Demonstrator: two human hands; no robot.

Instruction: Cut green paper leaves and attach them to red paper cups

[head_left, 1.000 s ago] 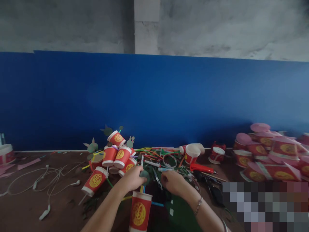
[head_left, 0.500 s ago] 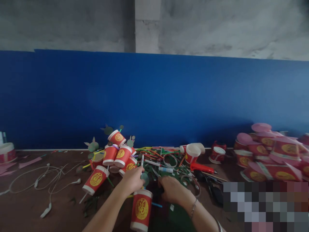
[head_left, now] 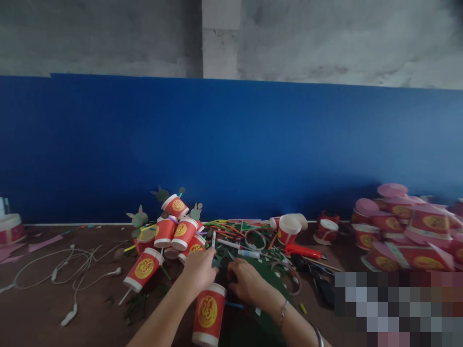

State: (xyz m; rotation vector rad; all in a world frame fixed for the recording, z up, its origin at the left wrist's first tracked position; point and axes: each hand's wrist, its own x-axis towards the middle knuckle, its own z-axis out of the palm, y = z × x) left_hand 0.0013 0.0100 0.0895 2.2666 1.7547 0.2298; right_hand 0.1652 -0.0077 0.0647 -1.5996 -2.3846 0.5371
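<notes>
My left hand is closed around the top of a stick that carries a red paper cup with a gold emblem, which hangs below the hand. My right hand is just beside it, fingers curled and pinching at the same spot, over a sheet of dark green paper. What the right fingers hold is too small to make out. A wrist bracelet shows on the right arm.
A pile of finished red cups on sticks lies left of my hands. Coloured straws, a syringe-like tube and a red-handled cutter lie behind. White earphone cables are at left, pink-lidded cups at right, a blue wall behind.
My right hand has moved left and closer to my left hand. The cup on the stick has tilted slightly and dropped a little lower in view.
</notes>
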